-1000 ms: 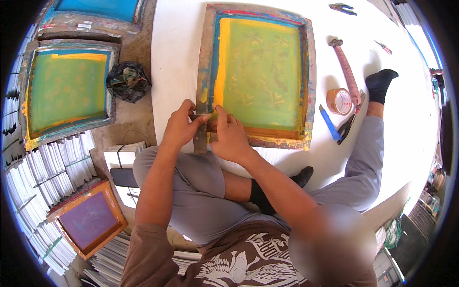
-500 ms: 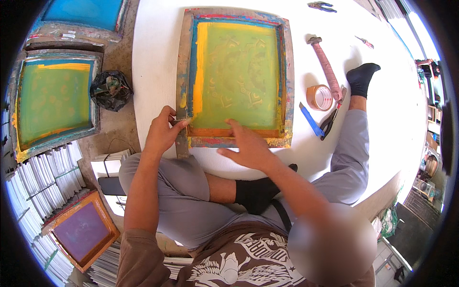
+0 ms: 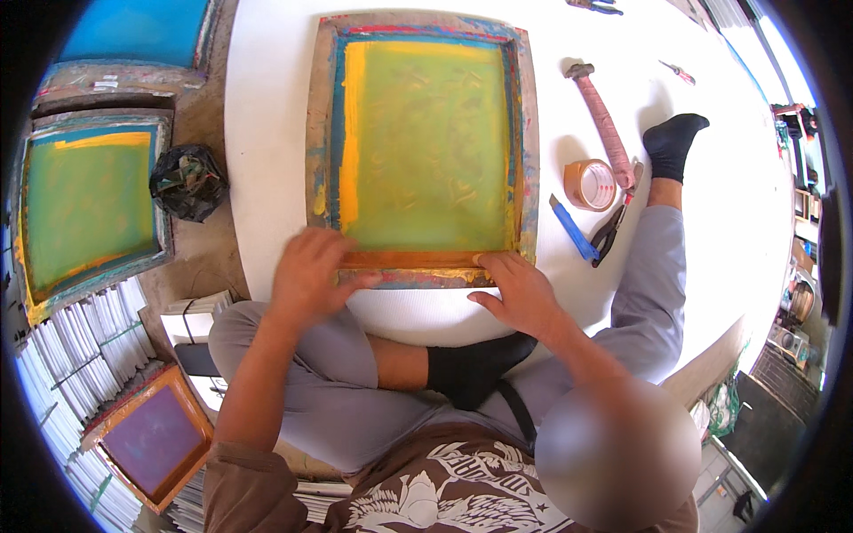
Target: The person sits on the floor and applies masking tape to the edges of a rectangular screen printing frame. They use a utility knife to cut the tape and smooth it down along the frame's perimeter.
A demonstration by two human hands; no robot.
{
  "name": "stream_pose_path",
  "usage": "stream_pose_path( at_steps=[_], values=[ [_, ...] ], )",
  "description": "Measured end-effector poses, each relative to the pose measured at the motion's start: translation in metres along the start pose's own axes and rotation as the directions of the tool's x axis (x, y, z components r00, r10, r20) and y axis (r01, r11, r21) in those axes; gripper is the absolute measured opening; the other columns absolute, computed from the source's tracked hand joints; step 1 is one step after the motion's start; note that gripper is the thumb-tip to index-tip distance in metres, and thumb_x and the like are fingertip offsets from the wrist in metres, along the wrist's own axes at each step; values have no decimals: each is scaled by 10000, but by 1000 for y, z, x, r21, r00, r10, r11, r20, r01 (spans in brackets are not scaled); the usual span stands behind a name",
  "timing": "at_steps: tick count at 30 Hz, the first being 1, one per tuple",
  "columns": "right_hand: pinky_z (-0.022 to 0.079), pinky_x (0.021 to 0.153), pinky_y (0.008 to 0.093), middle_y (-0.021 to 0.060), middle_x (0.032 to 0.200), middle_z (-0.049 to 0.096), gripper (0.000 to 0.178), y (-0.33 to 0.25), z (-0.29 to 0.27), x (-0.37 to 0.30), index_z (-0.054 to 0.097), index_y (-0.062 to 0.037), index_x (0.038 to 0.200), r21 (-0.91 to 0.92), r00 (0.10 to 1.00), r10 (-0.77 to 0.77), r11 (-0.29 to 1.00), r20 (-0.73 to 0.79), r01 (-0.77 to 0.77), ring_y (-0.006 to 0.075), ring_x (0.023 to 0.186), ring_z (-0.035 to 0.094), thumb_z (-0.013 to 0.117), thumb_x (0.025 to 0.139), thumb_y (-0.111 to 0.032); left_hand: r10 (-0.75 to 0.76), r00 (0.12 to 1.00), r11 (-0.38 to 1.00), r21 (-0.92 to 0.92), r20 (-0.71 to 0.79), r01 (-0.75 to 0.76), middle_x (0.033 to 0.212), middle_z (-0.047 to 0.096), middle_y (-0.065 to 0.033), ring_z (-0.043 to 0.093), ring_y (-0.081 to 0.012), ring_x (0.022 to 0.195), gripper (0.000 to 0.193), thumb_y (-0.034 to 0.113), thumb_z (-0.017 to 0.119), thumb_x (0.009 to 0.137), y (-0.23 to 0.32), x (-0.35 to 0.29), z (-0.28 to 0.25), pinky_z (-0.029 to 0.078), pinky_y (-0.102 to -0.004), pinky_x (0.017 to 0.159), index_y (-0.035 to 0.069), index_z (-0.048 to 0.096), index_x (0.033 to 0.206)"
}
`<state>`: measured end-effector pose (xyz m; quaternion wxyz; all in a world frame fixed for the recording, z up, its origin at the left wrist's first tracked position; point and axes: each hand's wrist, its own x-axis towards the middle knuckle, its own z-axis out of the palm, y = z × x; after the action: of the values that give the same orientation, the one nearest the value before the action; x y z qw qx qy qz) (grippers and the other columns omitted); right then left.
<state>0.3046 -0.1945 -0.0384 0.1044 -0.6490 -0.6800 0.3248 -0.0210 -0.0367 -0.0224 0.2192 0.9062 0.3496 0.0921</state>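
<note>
A wooden screen-printing frame [image 3: 530,133] with green mesh, a yellow band and blue tape lies flat on a white sheet [image 3: 267,133]. My left hand [image 3: 313,274] rests palm down on the frame's near left edge, fingers spread over a brown tape strip [image 3: 413,259] that runs along the near side. At the near right corner my right hand [image 3: 517,289] presses the same strip with its fingertips. Neither hand holds anything. I sit cross-legged with grey trousers and black socks.
To the right of the frame lie a roll of brown tape [image 3: 591,185], a blue cutter [image 3: 571,227], pliers [image 3: 613,231] and a hammer [image 3: 602,114]. A black bag [image 3: 188,181], two more green and blue screens [image 3: 89,204], a purple one [image 3: 153,440] and stacked paper sit at the left.
The frame's near edge has swung level in front of me. My right hand has slid from the middle of the near edge to its right corner; my left hand has flattened onto the tape.
</note>
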Motion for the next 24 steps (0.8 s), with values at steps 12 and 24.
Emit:
stream_pose_path(
  at_steps=[12, 24],
  values=[
    [517, 934, 447, 126, 1135, 632, 476, -19, 12, 30, 676, -37, 1182, 32, 997, 6, 999, 74, -8, 347, 1090, 600, 833, 792, -262, 79, 923, 995, 30, 377, -98, 1131, 611, -93, 600, -282, 1110, 578, 343, 802, 801, 38, 19, 42, 560, -397, 906, 31, 661, 1267],
    [521, 920, 441, 138, 1130, 639, 443, -31, 25, 42, 678, -15, 1175, 71, 997, -54, 996, 48, 51, 353, 1077, 602, 804, 779, -168, 176, 933, 984, -59, 313, -166, 1142, 612, -85, 600, -272, 1050, 410, 137, 638, 831, 43, 27, 47, 565, -373, 863, 2, 681, 1215]
  ],
)
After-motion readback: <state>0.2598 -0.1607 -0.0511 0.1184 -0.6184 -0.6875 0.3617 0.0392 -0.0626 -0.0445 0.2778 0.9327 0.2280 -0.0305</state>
